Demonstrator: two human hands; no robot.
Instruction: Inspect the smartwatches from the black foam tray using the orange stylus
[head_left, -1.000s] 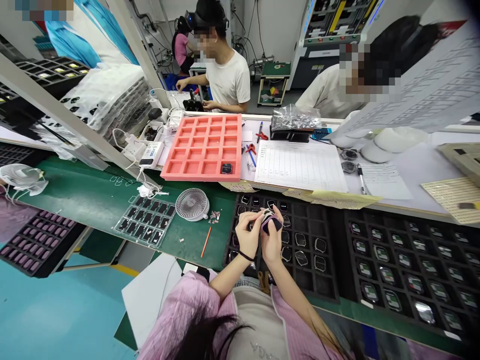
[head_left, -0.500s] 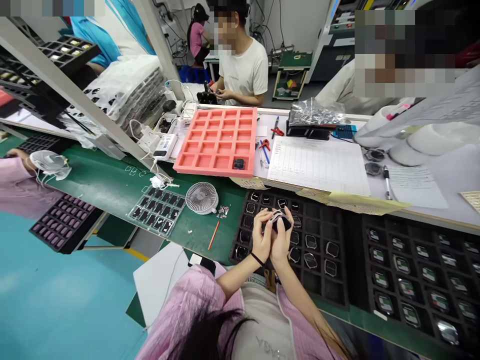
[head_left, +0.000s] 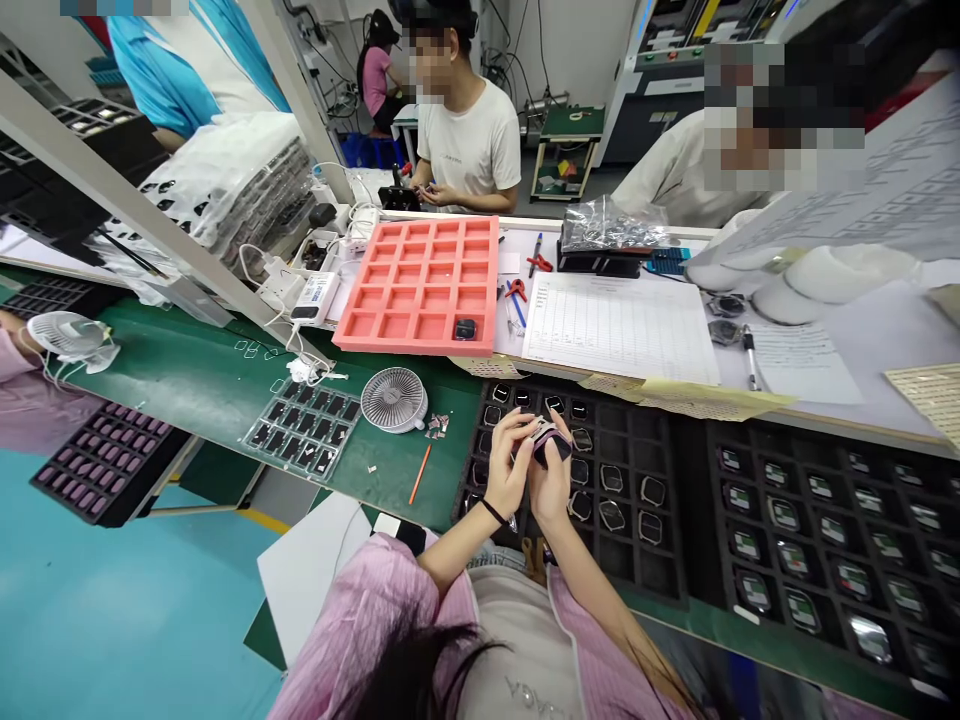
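Note:
Above a black compartment tray (head_left: 622, 440), both hands meet on a small dark smartwatch case (head_left: 550, 440) with a pinkish edge. My left hand (head_left: 510, 465) curls its fingers over the near left side and top of the case. From the right and below, my right hand (head_left: 551, 485) grips it, thumb pressed on the dark face. Much of the case is hidden by fingers. In the tray beneath lie several square watch frames (head_left: 612, 478), some partly covered by my hands and wrists.
To the right is a second black tray (head_left: 701, 560) holding watch cases with green boards. A pink foam tray (head_left: 420, 348) rests on the raised shelf. Left of my hands are a small fan (head_left: 394, 400), an orange stick (head_left: 420, 475) and a clear tray (head_left: 300, 430). Co-workers sit across the bench.
The view has shifted a little, so the bench appears farther left. Both hands stay on the watch case, which is slightly turned, with my fingers moved a little on it.

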